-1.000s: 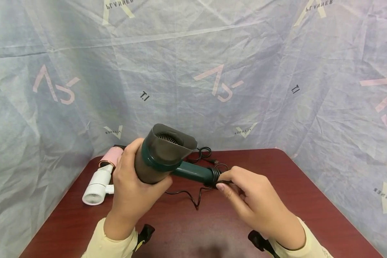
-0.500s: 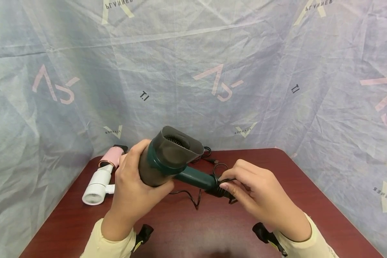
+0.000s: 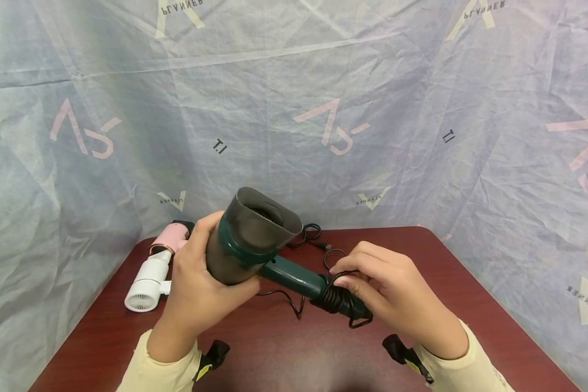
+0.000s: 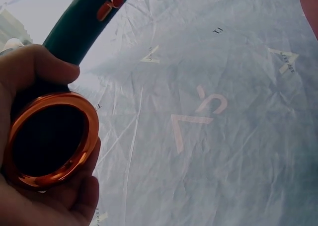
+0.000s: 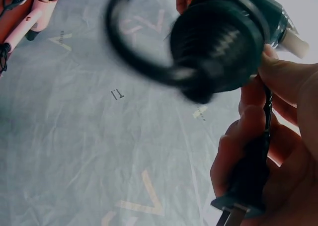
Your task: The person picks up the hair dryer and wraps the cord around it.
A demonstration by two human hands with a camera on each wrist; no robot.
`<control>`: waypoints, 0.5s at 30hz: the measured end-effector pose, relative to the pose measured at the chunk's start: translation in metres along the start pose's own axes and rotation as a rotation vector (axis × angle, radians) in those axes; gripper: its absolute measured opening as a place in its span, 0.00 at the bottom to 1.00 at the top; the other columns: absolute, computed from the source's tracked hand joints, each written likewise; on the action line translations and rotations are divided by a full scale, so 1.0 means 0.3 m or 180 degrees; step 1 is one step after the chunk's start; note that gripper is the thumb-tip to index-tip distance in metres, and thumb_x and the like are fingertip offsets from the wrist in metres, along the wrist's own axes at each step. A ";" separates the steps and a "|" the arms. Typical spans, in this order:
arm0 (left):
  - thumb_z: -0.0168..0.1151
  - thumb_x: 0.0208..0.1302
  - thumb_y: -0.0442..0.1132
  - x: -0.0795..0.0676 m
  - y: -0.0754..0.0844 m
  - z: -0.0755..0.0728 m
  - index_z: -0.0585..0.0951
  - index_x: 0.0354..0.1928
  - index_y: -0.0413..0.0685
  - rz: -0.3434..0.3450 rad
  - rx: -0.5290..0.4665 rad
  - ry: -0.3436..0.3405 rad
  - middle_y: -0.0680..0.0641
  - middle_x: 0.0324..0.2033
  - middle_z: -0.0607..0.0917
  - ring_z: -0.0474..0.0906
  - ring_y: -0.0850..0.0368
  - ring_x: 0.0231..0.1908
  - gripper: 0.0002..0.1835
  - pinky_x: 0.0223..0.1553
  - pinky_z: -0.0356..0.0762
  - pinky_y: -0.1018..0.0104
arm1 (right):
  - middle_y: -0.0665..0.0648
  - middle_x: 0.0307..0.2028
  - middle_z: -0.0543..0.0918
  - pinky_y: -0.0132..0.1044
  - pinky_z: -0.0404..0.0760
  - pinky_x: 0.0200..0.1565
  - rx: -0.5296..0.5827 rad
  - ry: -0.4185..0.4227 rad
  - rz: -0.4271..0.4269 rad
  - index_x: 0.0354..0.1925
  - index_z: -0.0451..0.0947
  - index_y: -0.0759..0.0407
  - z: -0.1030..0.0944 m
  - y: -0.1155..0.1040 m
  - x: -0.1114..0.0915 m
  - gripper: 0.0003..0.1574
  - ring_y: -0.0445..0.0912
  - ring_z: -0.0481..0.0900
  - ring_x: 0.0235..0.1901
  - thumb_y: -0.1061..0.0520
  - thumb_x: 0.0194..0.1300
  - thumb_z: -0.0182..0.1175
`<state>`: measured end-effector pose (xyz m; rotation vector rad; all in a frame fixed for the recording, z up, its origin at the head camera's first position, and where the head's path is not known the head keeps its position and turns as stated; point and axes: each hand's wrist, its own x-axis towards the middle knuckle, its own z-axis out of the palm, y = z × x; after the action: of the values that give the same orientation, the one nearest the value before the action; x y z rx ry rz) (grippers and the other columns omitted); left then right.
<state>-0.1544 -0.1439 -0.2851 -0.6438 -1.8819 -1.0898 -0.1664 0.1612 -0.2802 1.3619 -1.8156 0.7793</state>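
Observation:
My left hand [image 3: 201,291] grips the barrel of a dark green hair dryer [image 3: 294,276], held up over the table with its grey nozzle [image 3: 255,223] facing up. In the left wrist view a copper ring [image 4: 91,131] rims its rear end, and orange buttons [image 4: 109,8] show on the handle. Black cord [image 3: 334,300] is wound in several coils round the handle's lower end. With thumb and fingers my right hand [image 3: 394,296] pinches a length of that cord beside the coils. The plug [image 5: 248,174] lies within the right hand's curled fingers, prongs outward.
A white hair dryer [image 3: 146,284] and a pink hair dryer [image 3: 170,236] lie at the left of the dark red table [image 3: 294,354]. A loose black cord [image 3: 311,233] with a plug lies at the back. Grey printed cloth [image 3: 294,98] hangs behind and at both sides.
The hair dryer's handle has tipped down at its right end, and more cord coils show there. My right hand has shifted slightly rightward, still pinching the cord; the left keeps its grip.

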 end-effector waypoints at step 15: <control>0.81 0.30 0.22 0.007 -0.001 -0.012 0.78 0.63 0.52 -0.0530 -0.0928 -0.0288 0.49 0.48 0.85 0.79 0.55 0.49 0.48 0.54 0.75 0.67 | 0.44 0.35 0.82 0.21 0.71 0.35 0.0439 -0.0073 -0.0039 0.48 0.84 0.53 0.024 0.017 -0.002 0.08 0.32 0.72 0.32 0.56 0.76 0.59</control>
<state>-0.1541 -0.1470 -0.2825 -0.7187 -1.8962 -1.4829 -0.1726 0.1571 -0.2849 1.4738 -1.7973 0.8999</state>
